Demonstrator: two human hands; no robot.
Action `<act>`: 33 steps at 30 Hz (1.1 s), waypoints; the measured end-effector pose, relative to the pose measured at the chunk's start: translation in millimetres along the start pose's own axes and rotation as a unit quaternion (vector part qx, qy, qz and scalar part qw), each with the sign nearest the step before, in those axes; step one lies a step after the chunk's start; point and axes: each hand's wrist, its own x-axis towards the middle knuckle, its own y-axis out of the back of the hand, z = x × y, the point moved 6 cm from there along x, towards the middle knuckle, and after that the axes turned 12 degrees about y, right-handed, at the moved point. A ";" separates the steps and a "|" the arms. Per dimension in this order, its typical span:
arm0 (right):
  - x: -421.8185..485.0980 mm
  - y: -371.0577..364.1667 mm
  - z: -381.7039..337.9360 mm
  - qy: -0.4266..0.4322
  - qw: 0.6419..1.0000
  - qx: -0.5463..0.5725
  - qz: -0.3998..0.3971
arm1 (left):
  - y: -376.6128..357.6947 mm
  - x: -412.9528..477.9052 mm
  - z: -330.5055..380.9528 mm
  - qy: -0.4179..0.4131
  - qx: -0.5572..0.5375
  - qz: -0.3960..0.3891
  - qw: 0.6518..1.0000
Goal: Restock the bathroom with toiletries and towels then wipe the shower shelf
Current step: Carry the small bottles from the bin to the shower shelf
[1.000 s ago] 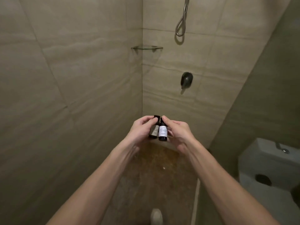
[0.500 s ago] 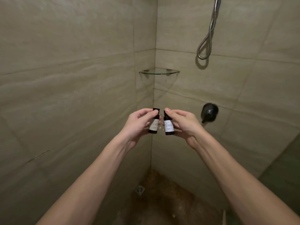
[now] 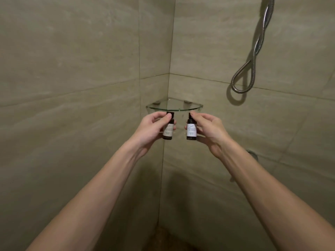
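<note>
Both hands are raised at the centre of our view, with bare forearms reaching in from 7 o'clock and 5 o'clock. We see the left hand point(image 3: 150, 129) curled round a small dark bottle point(image 3: 167, 132) with a pale label, index finger and thumb pinching near its black cap. The right hand point(image 3: 210, 131) grips a second dark bottle point(image 3: 191, 131) the same way, with its white label turned toward us. Each hand is closed on its own bottle, and the two hands are apart, with a narrow gap between the upright bottles. At 12 o'clock from the bottles, just above their caps, is the curved front edge of the glass corner shelf point(image 3: 174, 107), fixed where two tiled walls point(image 3: 72, 69) meet. The bottles are below that edge, not on the glass. At 2 o'clock a metal shower hose point(image 3: 253, 57) hangs in a loop against the right-hand wall. A small chrome edge point(image 3: 252, 153) shows past the right wrist at 4 o'clock. Compared with half a second ago, we find the hands have risen toward the shelf: then a clear stretch of wall separated caps and glass, and now they nearly meet. The bottles have also drawn slightly further apart, and the dark round wall fitting beside the right hand is now hidden behind the wrist.
</note>
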 end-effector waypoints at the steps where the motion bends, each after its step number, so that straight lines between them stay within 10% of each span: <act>1: 18.5 -2.7 -1.2 0.007 1.000 0.002 0.009 | 3.1 19.9 7.8 -0.008 0.009 -0.007 1.000; 13: 175.5 -18.4 24.8 0.054 0.994 -0.018 0.094 | 26.0 198.9 47.2 -0.058 0.058 -0.005 0.997; 33: 298.8 -45.1 76.6 0.150 0.985 -0.090 -0.014 | 31.1 312.6 34.2 -0.104 0.240 0.093 0.961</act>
